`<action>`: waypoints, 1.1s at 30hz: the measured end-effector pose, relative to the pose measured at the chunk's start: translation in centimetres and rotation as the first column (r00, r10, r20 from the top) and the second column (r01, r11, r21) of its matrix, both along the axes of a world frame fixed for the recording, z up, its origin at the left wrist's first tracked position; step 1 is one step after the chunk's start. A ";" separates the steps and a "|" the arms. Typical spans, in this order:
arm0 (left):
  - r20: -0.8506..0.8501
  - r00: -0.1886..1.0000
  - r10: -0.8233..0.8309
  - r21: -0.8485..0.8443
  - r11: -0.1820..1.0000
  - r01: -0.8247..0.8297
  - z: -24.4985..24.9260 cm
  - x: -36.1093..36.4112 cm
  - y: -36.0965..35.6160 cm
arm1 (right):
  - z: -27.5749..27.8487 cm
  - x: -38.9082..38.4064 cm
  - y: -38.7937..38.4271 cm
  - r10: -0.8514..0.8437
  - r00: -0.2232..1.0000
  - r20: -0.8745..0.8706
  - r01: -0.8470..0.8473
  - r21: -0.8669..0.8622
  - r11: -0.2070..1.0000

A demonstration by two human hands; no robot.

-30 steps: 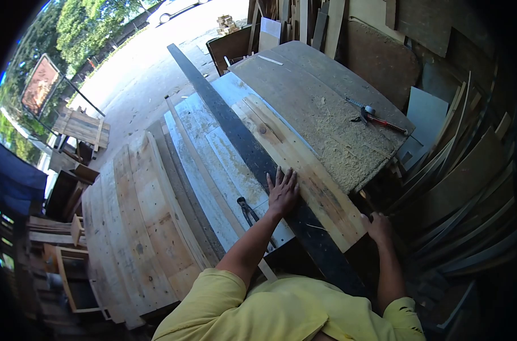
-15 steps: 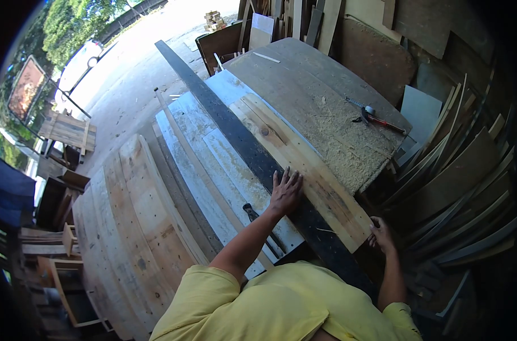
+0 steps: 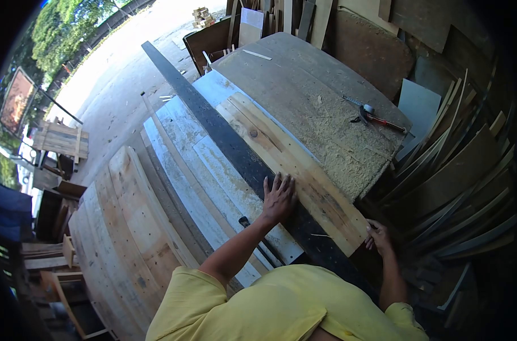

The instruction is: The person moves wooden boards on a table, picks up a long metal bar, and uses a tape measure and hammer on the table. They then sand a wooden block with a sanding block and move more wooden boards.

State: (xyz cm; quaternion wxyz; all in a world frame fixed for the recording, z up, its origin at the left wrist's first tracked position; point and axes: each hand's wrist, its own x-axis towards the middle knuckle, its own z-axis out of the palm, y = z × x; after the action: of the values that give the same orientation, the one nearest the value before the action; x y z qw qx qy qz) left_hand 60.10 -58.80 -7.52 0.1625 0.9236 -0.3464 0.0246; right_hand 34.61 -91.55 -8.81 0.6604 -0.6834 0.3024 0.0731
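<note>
My left hand lies flat with fingers spread on a long dark plank, near its edge against a pale wooden board. The board has a knot and dark streaks and lies alongside the plank. At the board's near right corner, my right hand has its thumb and fingers curled on the end edge; the fingertips are partly hidden. Beside my left forearm, a black-handled tool lies on the whitish boards, partly covered by the arm.
To the right, a brown worktop carries sawdust, a hammer and a metal tool. A plank panel lies at left. Strips and sheets of wood lean along the right side. A drawer frame stands lower left.
The view has shifted slightly, so the boards appear a little further left. Both hands keep nearly the same places on the wood. A white vehicle outside has left its earlier spot.
</note>
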 end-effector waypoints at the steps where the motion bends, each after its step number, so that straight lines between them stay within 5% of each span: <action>1: 0.002 1.000 -0.001 -0.003 1.000 0.001 -0.1 0.3 0.0 | 0.0 0.5 0.0 -0.003 1.000 0.010 0.003 0.000 1.000; 33: -0.016 0.969 0.248 0.011 0.969 -0.248 0.2 9.0 2.6 | -0.6 12.5 4.6 -0.017 0.999 0.043 0.017 -0.002 1.000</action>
State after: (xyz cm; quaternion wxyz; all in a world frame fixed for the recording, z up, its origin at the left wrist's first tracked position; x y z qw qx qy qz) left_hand 69.07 -56.24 -7.34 0.1570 0.9606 -0.2267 0.0349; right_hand 47.15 -86.99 -9.40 0.6666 -0.6829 0.2942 0.0524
